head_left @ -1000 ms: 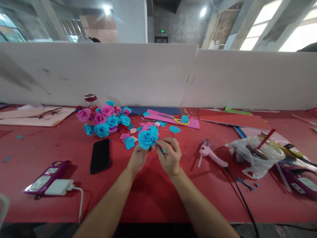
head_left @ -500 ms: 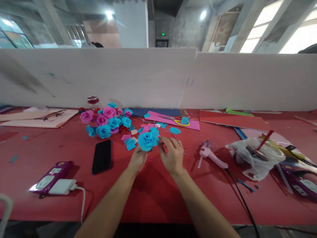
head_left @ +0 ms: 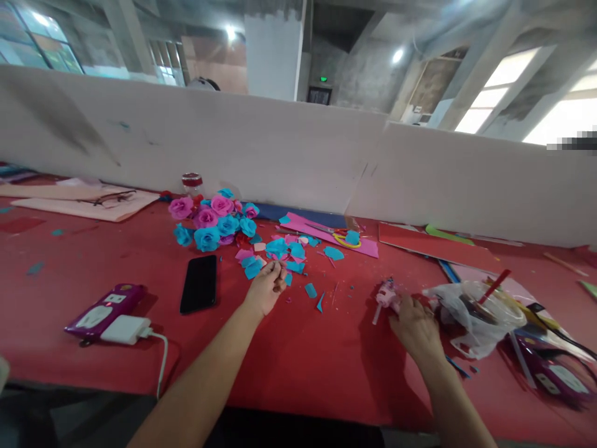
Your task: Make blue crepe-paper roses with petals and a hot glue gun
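- Where the red surface (head_left: 298, 379) comes closest to the person, the left forearm (head_left: 219, 367) and the right forearm (head_left: 459, 398) lie over it, well apart.
- The right hand (head_left: 415, 326) lies over the handle of a pink glue gun (head_left: 388, 295), its fingers bent; the picture does not show whether they are closed around it. The gun's front end sticks out to the left of the hand.
- Just right of that hand sits a plastic-bagged cup (head_left: 480, 305) with a red straw (head_left: 495, 285).
- On the near left, a white charger (head_left: 125, 330) is plugged into a purple power strip (head_left: 105, 311); a black phone (head_left: 199, 284) lies between the strip and the left hand (head_left: 267, 289).
- The left hand is well apart from the glue gun, its thumb and fingers drawn together; what they pinch, if anything, cannot be told.
- Just beyond its fingertips is a ruffled blue paper shape (head_left: 277, 248), among blue and pink scraps (head_left: 252, 269); whether the hand grips it is unclear.
- Farther left, beyond the phone, stands a bunch of pink, blue and red paper flowers (head_left: 215, 219), with a red-lidded jar (head_left: 191, 182) behind it.
- Right of the flowers, scissors (head_left: 336, 236) rest on a pink sheet (head_left: 369, 249).
- A pale partition (head_left: 261, 149) rises behind everything on the surface.
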`<action>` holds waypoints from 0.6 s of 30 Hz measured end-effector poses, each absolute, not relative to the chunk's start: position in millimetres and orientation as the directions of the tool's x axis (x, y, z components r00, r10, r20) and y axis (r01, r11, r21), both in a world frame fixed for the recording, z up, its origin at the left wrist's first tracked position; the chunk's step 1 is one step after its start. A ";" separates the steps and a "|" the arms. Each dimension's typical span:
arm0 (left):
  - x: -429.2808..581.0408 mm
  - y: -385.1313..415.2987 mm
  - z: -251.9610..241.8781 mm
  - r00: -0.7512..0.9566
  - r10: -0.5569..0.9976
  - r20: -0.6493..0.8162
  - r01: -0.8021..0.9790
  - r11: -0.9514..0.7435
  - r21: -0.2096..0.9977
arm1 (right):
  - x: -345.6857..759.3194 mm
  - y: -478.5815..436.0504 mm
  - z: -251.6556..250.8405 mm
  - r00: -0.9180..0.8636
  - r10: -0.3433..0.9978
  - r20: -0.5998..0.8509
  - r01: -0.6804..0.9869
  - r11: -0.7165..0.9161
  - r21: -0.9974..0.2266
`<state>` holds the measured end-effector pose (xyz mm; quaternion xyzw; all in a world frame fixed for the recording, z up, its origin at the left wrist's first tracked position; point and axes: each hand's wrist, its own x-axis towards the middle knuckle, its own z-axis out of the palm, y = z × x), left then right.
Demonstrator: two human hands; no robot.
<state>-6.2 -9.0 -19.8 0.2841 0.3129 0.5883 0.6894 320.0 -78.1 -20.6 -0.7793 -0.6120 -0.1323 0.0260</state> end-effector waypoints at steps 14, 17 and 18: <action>5.2 -20.7 -5.9 -0.012 1.000 -0.017 -0.394 0.011 0.919 | 305.2 -82.6 25.2 0.106 0.879 0.465 0.967 0.018 -0.255; 9.0 -23.8 -5.0 0.020 0.998 -0.052 -0.376 0.056 0.925 | 262.7 -89.7 35.7 0.076 0.912 0.403 0.823 0.171 -0.541; 10.2 -24.4 -5.1 0.033 0.998 -0.062 -0.368 0.070 0.927 | 248.5 -90.5 34.8 0.064 0.920 0.386 0.751 0.210 -0.626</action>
